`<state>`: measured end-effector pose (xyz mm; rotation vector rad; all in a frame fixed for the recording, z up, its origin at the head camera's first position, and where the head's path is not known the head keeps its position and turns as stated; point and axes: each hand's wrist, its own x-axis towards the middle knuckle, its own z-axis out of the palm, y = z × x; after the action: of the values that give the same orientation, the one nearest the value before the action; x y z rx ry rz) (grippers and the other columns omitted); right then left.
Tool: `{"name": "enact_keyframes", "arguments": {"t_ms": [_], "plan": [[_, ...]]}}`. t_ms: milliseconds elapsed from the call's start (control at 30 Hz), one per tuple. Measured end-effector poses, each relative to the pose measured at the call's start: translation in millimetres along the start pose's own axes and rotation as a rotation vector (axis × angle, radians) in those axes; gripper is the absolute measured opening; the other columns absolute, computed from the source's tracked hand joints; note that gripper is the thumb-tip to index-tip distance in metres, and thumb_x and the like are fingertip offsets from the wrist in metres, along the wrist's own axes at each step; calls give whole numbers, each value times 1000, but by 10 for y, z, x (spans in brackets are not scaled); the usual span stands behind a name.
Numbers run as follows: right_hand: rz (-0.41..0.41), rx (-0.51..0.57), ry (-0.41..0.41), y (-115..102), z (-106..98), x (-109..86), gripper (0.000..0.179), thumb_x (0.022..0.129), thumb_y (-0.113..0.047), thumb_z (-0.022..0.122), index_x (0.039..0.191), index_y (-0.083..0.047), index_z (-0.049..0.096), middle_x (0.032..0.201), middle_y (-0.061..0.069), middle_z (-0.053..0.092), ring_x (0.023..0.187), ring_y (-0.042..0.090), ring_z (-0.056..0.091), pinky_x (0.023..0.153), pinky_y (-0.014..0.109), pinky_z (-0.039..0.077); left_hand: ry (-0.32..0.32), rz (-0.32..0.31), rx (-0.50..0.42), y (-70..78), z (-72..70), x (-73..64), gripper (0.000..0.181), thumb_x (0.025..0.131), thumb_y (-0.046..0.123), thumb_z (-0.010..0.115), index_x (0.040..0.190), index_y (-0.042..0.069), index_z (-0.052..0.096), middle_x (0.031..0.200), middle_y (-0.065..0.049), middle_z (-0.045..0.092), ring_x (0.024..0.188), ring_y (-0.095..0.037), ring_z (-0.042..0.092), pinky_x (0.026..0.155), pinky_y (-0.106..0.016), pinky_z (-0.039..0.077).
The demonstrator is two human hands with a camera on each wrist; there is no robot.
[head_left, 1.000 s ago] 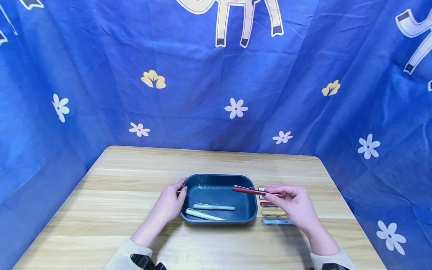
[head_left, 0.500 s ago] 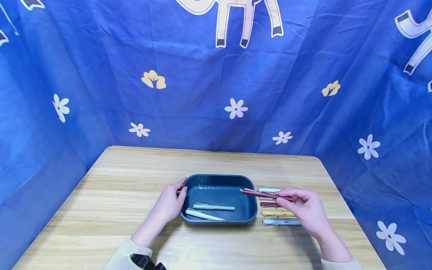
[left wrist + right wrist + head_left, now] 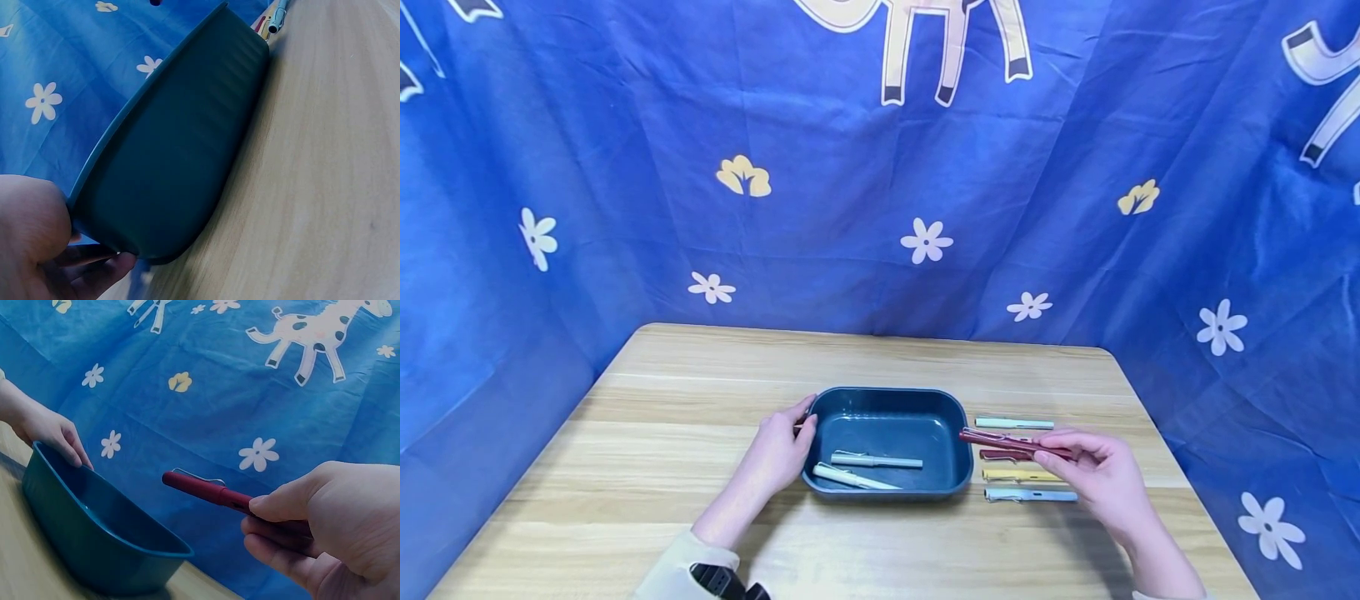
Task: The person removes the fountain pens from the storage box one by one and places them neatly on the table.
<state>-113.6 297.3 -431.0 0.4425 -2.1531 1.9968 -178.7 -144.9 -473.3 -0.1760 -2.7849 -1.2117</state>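
Observation:
My right hand [image 3: 1097,471] pinches a dark red pen [image 3: 1000,440] between thumb and fingers. The pen is raised, and its clipped cap end points left at the right rim of a dark teal box [image 3: 887,410]. My left hand [image 3: 784,446] holds the box by its left end. Thumb and fingers grip its wall in the left wrist view. Inside the box lie a grey-blue pen [image 3: 876,460] and a pale mint pen [image 3: 852,477]. Beneath the raised pen, a second dark red pen [image 3: 996,455] lies on the table, partly covered.
Right of the box, several pens lie in a row on the wooden table [image 3: 700,417]: a mint pen [image 3: 1015,423] at the back, a yellow pen [image 3: 1018,475], and a light blue pen [image 3: 1030,495] at the front. A blue patterned curtain [image 3: 850,183] surrounds the table.
My right hand has moved right and slightly nearer with the dark red pen, taking it from over the box to above the row. The left hand and box stay put.

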Motion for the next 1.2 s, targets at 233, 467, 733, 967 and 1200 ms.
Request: {"name": "enact_keyframes", "arguments": {"t_ms": [233, 467, 733, 967, 1200], "plan": [[-29, 1, 4, 66, -98, -85, 21, 83, 23, 74, 103, 17, 74, 106, 15, 78, 96, 15, 74, 77, 24, 60, 14, 22, 3, -1, -6, -8, 46, 109, 16, 55, 150, -5, 55, 137, -27, 65, 123, -36, 66, 105, -56, 51], [-38, -10, 17, 119, -152, -149, 21, 82, 24, 75, 101, 15, 76, 106, 16, 77, 97, 14, 74, 78, 23, 60, 15, 22, 1, 8, -6, -7, 46, 109, 16, 55, 150, -5, 55, 137, -27, 65, 124, -37, 65, 106, -56, 50], [-43, -14, -18, 219, -251, -227, 24, 84, 24, 73, 104, 12, 77, 109, 14, 78, 103, 14, 73, 83, 25, 60, 17, 25, 3, 0, 2, -4, 46, 109, 16, 55, 150, -5, 55, 136, -27, 66, 123, -37, 66, 105, -56, 51], [-10, -20, -13, 287, -318, -320, 22, 84, 24, 74, 104, 16, 75, 110, 15, 77, 101, 14, 74, 80, 26, 61, 18, 27, 4, 3, 0, -6, 46, 109, 15, 55, 150, -5, 55, 136, -28, 65, 123, -39, 66, 105, -57, 51], [-30, 3, -57, 323, -371, -394, 24, 84, 26, 71, 105, 16, 75, 110, 17, 77, 102, 15, 74, 81, 26, 61, 20, 32, 7, 2, -4, -5, 46, 109, 15, 56, 150, -6, 55, 136, -28, 65, 123, -39, 66, 105, -57, 51]]}}
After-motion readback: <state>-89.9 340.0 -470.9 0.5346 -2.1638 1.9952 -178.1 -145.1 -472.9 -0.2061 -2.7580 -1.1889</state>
